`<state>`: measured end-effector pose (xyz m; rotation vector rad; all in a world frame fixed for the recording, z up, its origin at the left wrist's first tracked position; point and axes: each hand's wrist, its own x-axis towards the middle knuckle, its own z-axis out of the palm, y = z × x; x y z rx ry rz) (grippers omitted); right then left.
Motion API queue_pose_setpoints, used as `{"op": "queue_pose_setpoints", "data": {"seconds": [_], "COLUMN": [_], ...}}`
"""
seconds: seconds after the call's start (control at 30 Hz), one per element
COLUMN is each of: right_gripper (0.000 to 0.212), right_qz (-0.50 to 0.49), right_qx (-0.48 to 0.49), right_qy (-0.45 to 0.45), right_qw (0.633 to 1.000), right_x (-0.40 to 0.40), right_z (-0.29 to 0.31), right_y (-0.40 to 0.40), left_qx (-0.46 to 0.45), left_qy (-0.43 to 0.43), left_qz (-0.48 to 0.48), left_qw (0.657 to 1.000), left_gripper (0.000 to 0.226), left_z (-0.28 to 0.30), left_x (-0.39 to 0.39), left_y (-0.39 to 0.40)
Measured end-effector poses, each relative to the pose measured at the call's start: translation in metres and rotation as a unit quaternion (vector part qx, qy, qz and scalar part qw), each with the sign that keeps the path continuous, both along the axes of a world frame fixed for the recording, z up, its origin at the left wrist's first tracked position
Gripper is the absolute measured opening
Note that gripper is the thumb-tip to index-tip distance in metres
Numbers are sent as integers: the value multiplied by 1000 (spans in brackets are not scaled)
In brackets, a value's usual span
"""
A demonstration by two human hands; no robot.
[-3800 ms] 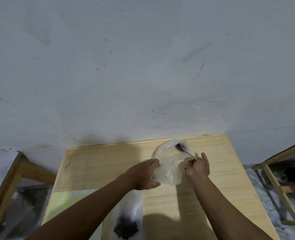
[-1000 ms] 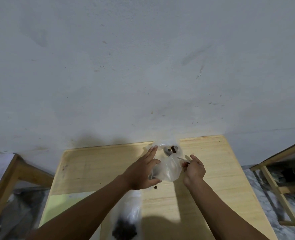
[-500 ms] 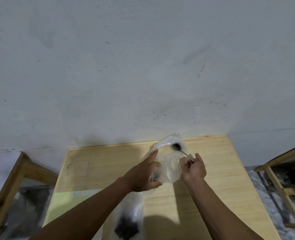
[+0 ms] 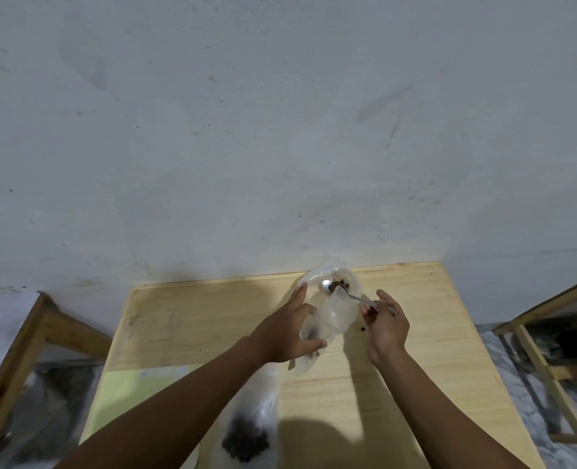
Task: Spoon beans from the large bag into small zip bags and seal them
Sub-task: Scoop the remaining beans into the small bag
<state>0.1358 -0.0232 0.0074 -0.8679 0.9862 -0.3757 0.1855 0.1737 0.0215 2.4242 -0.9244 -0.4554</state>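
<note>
My left hand (image 4: 287, 330) grips the side of a clear plastic bag (image 4: 334, 316) that stands upright on the wooden table (image 4: 415, 333), its mouth facing up at the far end. A few dark beans show low inside it. My right hand (image 4: 385, 323) pinches the handle of a metal spoon (image 4: 329, 285), whose bowl sits at the bag's mouth with several brown beans (image 4: 341, 283) on it. A second clear bag (image 4: 249, 431) with a dark pile of beans lies near the front edge, partly under my left forearm.
One loose bean (image 4: 362, 329) lies on the table between the bag and my right hand. A pale green sheet (image 4: 128, 384) covers the table's left front. Wooden frames stand at the left (image 4: 26, 340) and right (image 4: 534, 333). A grey wall rises behind.
The spoon's bowl has lifted to the bag's mouth with beans visible on it. My right hand has shifted slightly right. My left hand still grips the bag.
</note>
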Motion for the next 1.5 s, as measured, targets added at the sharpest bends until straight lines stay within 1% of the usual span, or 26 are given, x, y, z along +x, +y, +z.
{"op": "queue_pose_setpoints", "data": {"seconds": [0.17, 0.3, 0.43, 0.53, 0.6, 0.63, 0.67, 0.77, 0.8, 0.83, 0.87, 0.9, 0.93, 1.03, 1.1, 1.17, 1.23, 1.3, 1.4, 1.5], "right_gripper": [21, 17, 21, 22, 21, 21, 21, 22, 23, 23, 23, 22, 22, 21, 22, 24, 23, 21, 22, 27], "right_qz": [10, 9, 21, 52, 98, 131, 171, 292, 312, 315, 302, 278, 245, 119, 71, 61, 56, 44, 7, -59], "right_qx": [-84, -154, -237, -298, -348, -379, -413, -513, -528, -533, -531, -521, -500, -400, -328, -248, -168, -101, -14, 49], "right_qy": [-5, -33, -54, -70, -77, -80, -85, -110, -120, -125, -125, -121, -113, -79, -33, 15, 45, 64, 97, 113], "right_qw": [996, 987, 970, 951, 929, 913, 891, 800, 781, 775, 782, 798, 823, 905, 942, 967, 983, 992, 995, 991], "right_x": [-4, -5, -9, -15, -20, -22, -24, -28, -27, -27, -26, -26, -26, -23, -17, -11, -5, 2, 12, 19], "right_z": [22, 43, 61, 73, 78, 80, 81, 81, 82, 83, 85, 86, 87, 78, 59, 37, 20, 9, -2, -9], "right_y": [-11, -25, -35, -36, -34, -32, -30, -28, -28, -29, -31, -32, -33, -35, -37, -35, -28, -19, -10, -9], "left_qx": [9, 12, 1, -2, 1, 1, -1, -11, -14, -15, -14, -8, 1, 25, 36, 37, 32, 30, 22, 5], "left_qy": [-6, -11, 4, 19, 24, 23, 20, 9, 4, -1, -6, -13, -20, -45, -55, -54, -49, -34, -26, -35], "left_qz": [24, 28, 44, 56, 56, 53, 49, 38, 36, 34, 33, 31, 27, 12, 0, -9, -15, -20, -39, -43], "left_qw": [1000, 999, 999, 998, 998, 998, 999, 999, 999, 999, 999, 999, 999, 999, 998, 998, 998, 999, 999, 998], "left_gripper": [69, 70, 68, 68, 69, 69, 69, 68, 68, 68, 68, 69, 70, 73, 75, 74, 73, 72, 69, 66], "left_z": [-8, -12, -16, -20, -21, -21, -22, -22, -23, -23, -23, -24, -24, -26, -27, -27, -26, -23, -20, -21], "left_x": [6, 9, 10, 11, 12, 12, 12, 11, 11, 11, 11, 11, 11, 12, 13, 14, 14, 13, 10, 7], "left_y": [-2, -1, -2, -3, -5, -6, -7, -8, -8, -7, -7, -6, -5, -2, -2, -2, -2, -1, 1, 5]}}
